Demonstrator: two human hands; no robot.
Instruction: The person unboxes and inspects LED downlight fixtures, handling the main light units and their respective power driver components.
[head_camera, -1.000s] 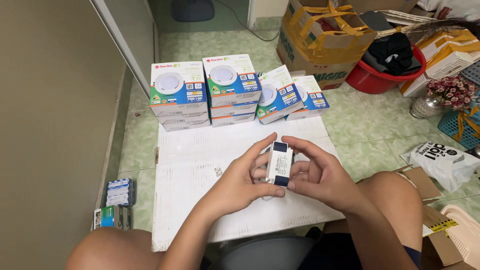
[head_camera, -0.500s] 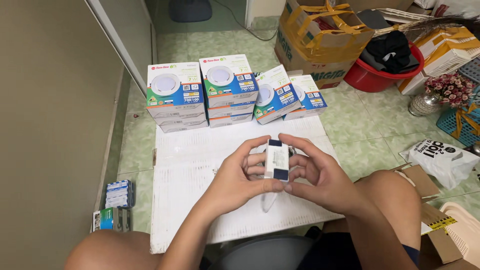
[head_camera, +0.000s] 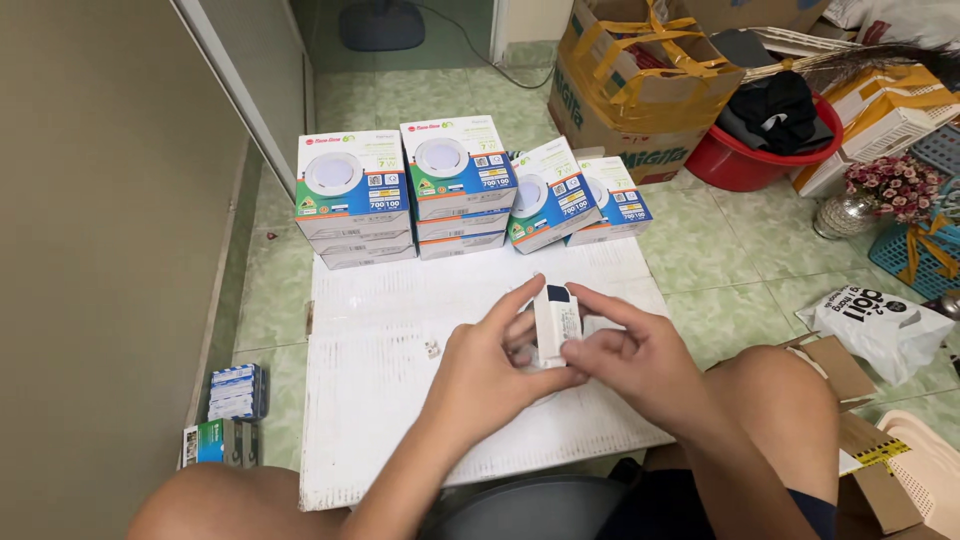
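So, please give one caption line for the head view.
Both hands, left hand and right hand, hold a small white box above a white board.

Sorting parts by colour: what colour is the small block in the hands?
The block is white with a dark top end, seen in the head view.

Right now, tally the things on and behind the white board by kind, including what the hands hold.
Stacks of downlight boxes: 2, number of boxes per stack unclear
Leaning downlight boxes: 2
White driver block held between left hand and right hand: 1
Small white piece on the white board: 1
Total: 6
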